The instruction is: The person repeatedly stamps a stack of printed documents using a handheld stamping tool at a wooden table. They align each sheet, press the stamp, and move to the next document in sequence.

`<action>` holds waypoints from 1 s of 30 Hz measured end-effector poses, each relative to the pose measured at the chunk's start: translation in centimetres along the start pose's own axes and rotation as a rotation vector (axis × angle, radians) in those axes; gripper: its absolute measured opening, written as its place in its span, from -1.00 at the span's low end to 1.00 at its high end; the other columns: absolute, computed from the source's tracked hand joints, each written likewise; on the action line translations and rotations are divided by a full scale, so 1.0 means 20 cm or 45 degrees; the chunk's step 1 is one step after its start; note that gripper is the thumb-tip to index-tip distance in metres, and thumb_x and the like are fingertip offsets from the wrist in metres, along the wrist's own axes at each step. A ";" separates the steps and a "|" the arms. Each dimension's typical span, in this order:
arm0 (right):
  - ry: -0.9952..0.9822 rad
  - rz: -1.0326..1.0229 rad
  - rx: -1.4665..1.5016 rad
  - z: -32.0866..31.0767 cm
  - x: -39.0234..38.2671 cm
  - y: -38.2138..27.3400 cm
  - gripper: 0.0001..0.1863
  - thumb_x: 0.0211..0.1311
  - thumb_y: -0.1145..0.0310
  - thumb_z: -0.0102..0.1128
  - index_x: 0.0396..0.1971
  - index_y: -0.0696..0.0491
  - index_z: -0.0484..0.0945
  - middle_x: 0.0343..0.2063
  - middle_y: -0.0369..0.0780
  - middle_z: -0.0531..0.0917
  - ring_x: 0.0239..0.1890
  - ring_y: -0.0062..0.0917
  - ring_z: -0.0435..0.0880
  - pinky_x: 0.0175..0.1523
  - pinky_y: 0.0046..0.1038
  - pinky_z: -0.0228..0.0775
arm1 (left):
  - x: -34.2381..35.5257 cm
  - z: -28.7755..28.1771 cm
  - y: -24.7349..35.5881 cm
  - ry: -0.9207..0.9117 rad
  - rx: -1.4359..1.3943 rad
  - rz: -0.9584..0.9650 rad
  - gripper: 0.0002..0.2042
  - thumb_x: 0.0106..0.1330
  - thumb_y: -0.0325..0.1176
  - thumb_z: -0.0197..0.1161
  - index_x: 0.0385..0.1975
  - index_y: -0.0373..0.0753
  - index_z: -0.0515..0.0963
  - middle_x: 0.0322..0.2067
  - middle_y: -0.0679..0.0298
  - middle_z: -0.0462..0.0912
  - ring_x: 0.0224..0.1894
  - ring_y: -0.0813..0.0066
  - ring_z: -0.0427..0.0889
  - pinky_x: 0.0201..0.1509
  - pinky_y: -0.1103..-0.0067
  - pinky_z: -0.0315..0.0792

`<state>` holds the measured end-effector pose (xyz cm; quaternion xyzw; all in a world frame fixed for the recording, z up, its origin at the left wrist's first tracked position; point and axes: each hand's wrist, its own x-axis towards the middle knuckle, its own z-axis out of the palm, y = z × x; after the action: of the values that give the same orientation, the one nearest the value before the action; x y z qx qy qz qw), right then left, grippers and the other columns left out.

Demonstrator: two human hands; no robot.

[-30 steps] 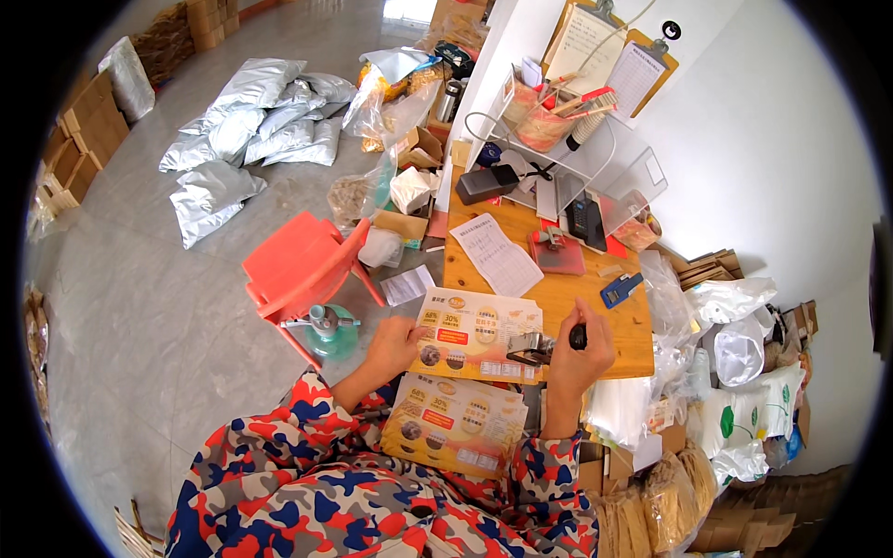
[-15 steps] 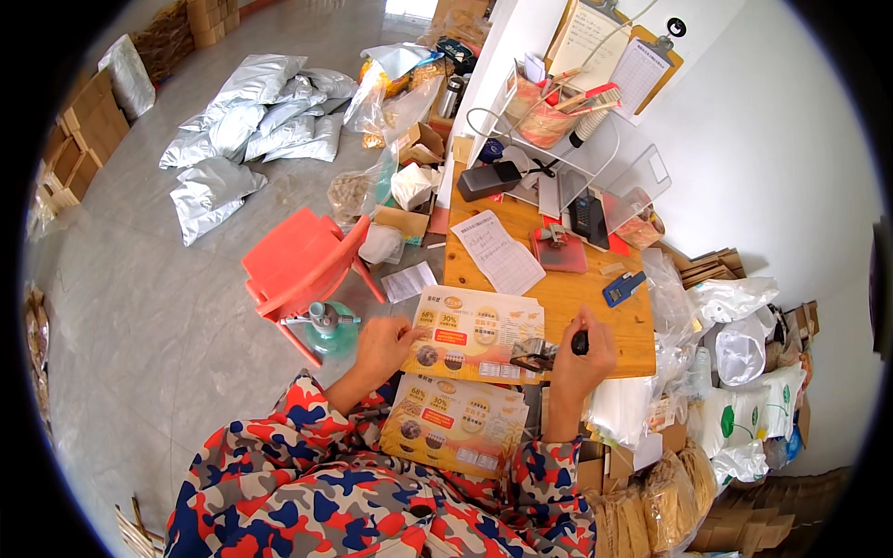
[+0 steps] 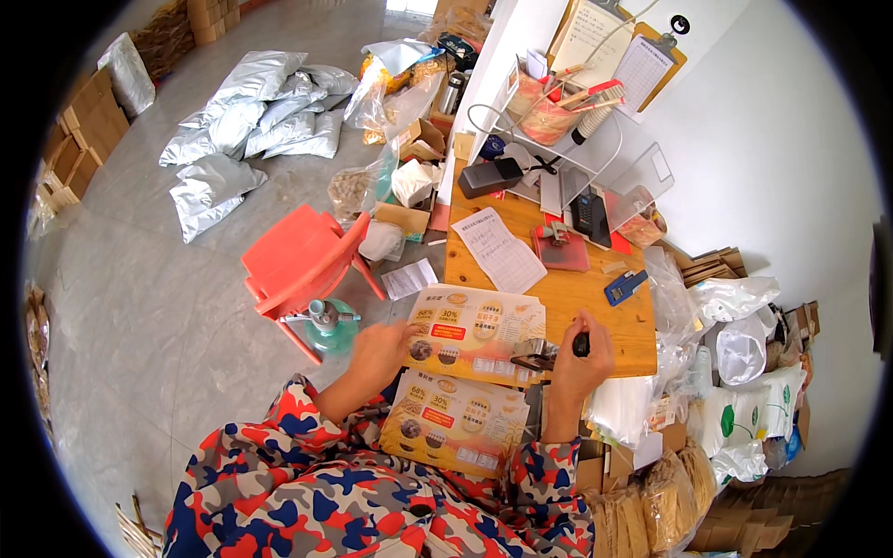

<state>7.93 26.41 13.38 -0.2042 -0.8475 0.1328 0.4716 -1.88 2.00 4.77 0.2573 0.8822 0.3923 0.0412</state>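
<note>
A stack of yellow and white printed sheets [image 3: 507, 316] lies at the near edge of the wooden table. My left hand [image 3: 374, 353] is closed at the stack's left edge, its fingertips pinching the top sheet there. In my right hand [image 3: 579, 363] is a hand stamp [image 3: 535, 352] with a metal frame and a black knob, the fingers wrapped round the knob. The stamp is over the lower right part of the stack; whether it touches the paper I cannot tell. A second pile of the same sheets [image 3: 456, 423] lies nearer, against my body.
On the wooden table [image 3: 567, 302] are a written form [image 3: 499, 251], a red ink pad [image 3: 561, 251], a blue box-shaped item [image 3: 625, 287] and a black calculator-like device [image 3: 590, 219]. A red plastic chair [image 3: 302, 260] stands left. Plastic bags [image 3: 744, 349] crowd the right; silver sacks [image 3: 265, 107] lie on the floor.
My left hand has shifted slightly left, and the top sheet's left edge has moved with it. My right hand and the stamp have hardly moved.
</note>
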 end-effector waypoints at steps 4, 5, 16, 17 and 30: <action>0.048 0.010 0.011 -0.03 0.03 -0.05 -0.84 0.12 0.63 0.24 -0.28 0.16 0.65 -0.46 -0.14 0.62 -0.40 -0.24 0.58 -0.27 -0.27 0.39 | -0.08 -0.03 -0.01 -0.106 -0.233 -0.045 -0.77 0.41 -0.30 0.11 -0.30 -0.36 0.56 -0.52 -0.14 0.57 -0.40 -0.16 0.58 -0.37 0.15 0.41; 0.058 0.012 0.014 -0.04 0.03 -0.07 -0.84 0.12 0.64 0.24 -0.28 0.16 0.65 -0.46 -0.14 0.62 -0.40 -0.25 0.58 -0.26 -0.27 0.38 | -0.14 -0.02 -0.04 -0.153 -0.343 -0.047 -0.77 0.42 -0.31 0.10 -0.26 -0.38 0.55 -0.51 -0.16 0.56 -0.39 -0.18 0.57 -0.37 0.17 0.40; -0.046 -0.231 0.113 0.30 0.05 -0.20 -0.77 0.06 0.58 0.29 -0.23 0.05 0.65 -0.51 -0.17 0.57 -0.44 -0.23 0.53 -0.28 -0.24 0.34 | -0.35 -0.08 -0.05 -0.799 0.120 -0.091 -0.49 0.39 0.09 0.07 -0.53 -0.27 0.64 -0.57 0.02 0.63 -0.46 0.02 0.65 -0.37 0.21 0.48; -0.057 -0.239 0.115 0.34 0.05 -0.22 -0.78 0.07 0.56 0.29 -0.24 0.04 0.65 -0.52 -0.18 0.56 -0.44 -0.23 0.52 -0.28 -0.24 0.34 | -0.31 -0.09 -0.06 -0.659 0.111 -0.078 -0.49 0.38 0.09 0.08 -0.57 -0.27 0.63 -0.59 0.04 0.62 -0.47 0.02 0.64 -0.38 0.22 0.47; -0.214 -0.292 0.178 0.54 -0.14 -0.21 -0.72 0.02 0.60 0.28 -0.20 0.09 0.64 -0.50 -0.20 0.46 -0.38 -0.30 0.47 -0.18 -0.29 0.30 | 0.10 0.07 -0.14 -0.265 -0.528 -0.302 -0.66 0.34 -0.14 0.25 -0.39 -0.37 0.56 -0.64 0.19 0.62 -0.66 0.40 0.59 -0.57 0.46 0.38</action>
<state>-0.86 20.95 7.39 -0.0609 -0.8904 0.1532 0.4243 -4.36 2.40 2.03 0.1771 0.7979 0.5285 0.2293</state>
